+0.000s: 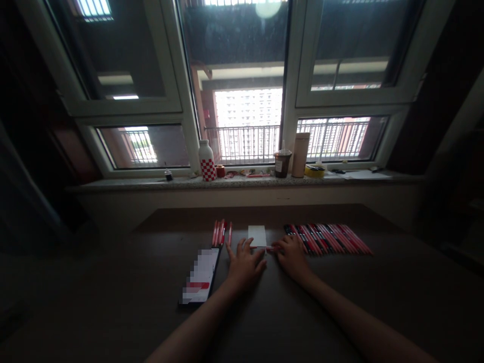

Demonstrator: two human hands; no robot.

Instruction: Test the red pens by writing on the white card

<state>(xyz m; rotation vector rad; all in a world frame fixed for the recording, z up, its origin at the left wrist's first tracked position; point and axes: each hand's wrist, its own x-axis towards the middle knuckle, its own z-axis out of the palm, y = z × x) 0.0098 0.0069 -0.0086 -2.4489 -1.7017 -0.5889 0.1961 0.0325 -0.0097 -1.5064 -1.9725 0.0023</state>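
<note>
Pinched in the fingers of my right hand (293, 254) is a slim red pen (270, 247), lying crosswise just in front of a small white card (257, 235). My left hand (244, 262) rests over the table with its fingers spread, its fingertips close to the pen's left end; whether they touch it I cannot tell. To the right lies a long row of red and black pens (328, 238), side by side and slanted. Beyond my left fingers is a smaller group of red pens (218, 233), with one pen (230, 233) a little apart.
A phone (200, 277) with a lit, partly blurred screen lies left of my left forearm. On the windowsill (151, 183) stand a red-checked white bottle (207, 161), a lidded drink cup (282, 164), a tan cylinder (300, 155) and a yellow roll (314, 171).
</note>
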